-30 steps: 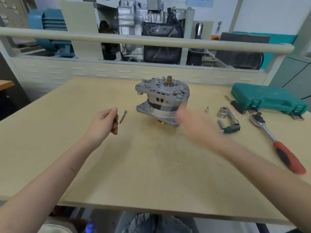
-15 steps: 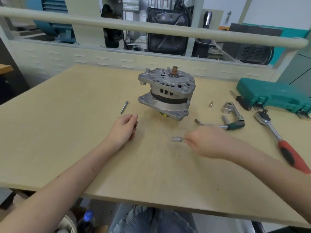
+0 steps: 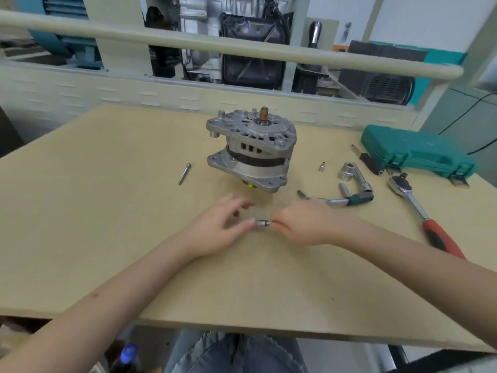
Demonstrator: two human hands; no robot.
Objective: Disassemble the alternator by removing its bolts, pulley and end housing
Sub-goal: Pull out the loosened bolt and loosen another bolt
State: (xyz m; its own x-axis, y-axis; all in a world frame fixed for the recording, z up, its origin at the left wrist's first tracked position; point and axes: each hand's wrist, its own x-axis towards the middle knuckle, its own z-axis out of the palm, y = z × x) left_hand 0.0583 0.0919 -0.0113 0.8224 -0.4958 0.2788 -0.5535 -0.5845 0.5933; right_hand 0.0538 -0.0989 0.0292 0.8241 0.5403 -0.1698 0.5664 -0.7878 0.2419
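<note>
The grey alternator (image 3: 252, 154) stands on the wooden table (image 3: 107, 211) with its brown shaft (image 3: 264, 114) pointing up; no pulley shows on the shaft. One long loose bolt (image 3: 184, 173) lies left of it. In front of the alternator my right hand (image 3: 304, 224) pinches a small silver socket piece (image 3: 262, 223) by its right end, just above the table. My left hand (image 3: 217, 230) is beside it with loosely spread fingers, its thumb tip touching the socket's left end.
Right of the alternator lie a small socket (image 3: 320, 166), a large socket on a bent bar (image 3: 349, 170), a green-gripped handle (image 3: 357, 197), a red-handled ratchet (image 3: 419, 211) and a green tool case (image 3: 414, 152). A rail (image 3: 242, 49) and machinery stand behind the table.
My right hand pulled back from the alternator holding the socket piece and brought it toward the table's middle. My left hand moved right from near the loose bolt to meet it.
</note>
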